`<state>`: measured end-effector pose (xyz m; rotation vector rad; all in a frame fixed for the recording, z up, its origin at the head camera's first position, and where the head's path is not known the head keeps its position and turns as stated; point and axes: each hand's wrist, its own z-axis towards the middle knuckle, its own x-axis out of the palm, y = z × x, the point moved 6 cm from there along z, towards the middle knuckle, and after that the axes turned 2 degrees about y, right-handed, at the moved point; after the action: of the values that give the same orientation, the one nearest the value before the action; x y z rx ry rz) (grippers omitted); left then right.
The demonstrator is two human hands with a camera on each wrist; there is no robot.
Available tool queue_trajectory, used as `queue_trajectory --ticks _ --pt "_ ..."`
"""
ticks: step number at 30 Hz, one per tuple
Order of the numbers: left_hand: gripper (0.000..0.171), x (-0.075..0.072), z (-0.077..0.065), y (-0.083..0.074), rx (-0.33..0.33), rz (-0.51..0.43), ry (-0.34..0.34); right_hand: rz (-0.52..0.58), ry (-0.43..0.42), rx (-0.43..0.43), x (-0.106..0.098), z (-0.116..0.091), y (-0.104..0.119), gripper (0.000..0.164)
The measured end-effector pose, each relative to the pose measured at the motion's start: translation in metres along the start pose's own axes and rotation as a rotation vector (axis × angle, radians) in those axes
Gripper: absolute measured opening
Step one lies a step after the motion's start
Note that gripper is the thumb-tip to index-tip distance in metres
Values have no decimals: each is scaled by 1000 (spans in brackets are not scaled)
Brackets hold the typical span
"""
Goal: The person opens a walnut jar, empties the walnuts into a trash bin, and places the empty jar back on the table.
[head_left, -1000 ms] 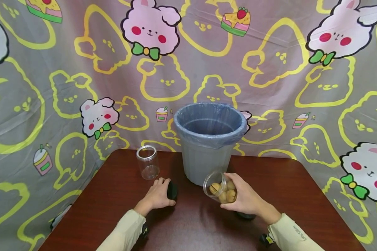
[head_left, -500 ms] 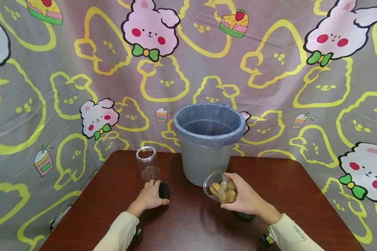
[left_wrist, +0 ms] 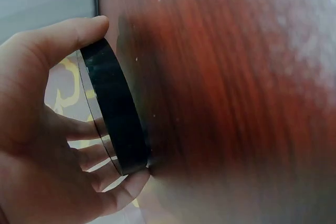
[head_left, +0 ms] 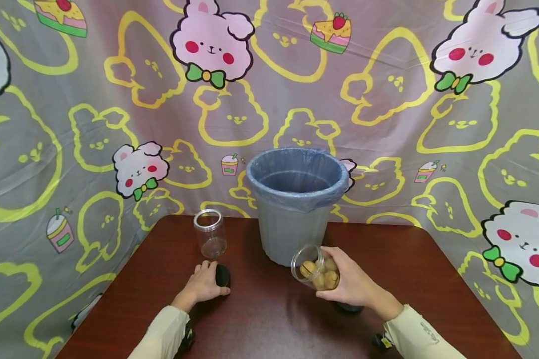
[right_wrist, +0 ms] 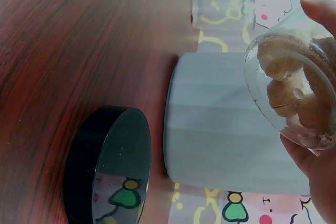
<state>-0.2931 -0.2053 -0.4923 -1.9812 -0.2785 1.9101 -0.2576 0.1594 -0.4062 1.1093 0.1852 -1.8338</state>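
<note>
At lower left, a black lid [head_left: 223, 275] is pinched edgewise by the left hand [head_left: 200, 284]; at lower centre, a tilted jar [head_left: 319, 267] of nuts [head_left: 308, 269] is gripped round its side by the right hand [head_left: 356, 280], likely for steadiness.

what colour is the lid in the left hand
The lid in the left hand is black; the left wrist view shows it best.

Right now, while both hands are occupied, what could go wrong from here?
The jar in the right hand is tilted and appears open, so nuts may roll out if it tips further.

The clear empty jar stands just beyond the left hand, which grips a black lid; reaching forward might knock that jar.

A second black lid lies below the right hand, so lowering it could bump that lid.
</note>
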Motion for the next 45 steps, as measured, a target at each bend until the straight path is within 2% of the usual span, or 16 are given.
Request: queue_trajectory --ticks 12,21,35,45 --pt "90 -5 -5 13 -46 35 16 5 6 -7 -3 -2 -3 96" --pt "91 -9 -3 24 -62 47 24 1 0 11 -6 -5 -6 98" --pt "92 -14 -2 25 -83 69 47 19 -10 24 -5 -7 -7 99" --pt "87 -15 -5 22 -92 69 54 2 -15 25 -5 -9 -9 99"
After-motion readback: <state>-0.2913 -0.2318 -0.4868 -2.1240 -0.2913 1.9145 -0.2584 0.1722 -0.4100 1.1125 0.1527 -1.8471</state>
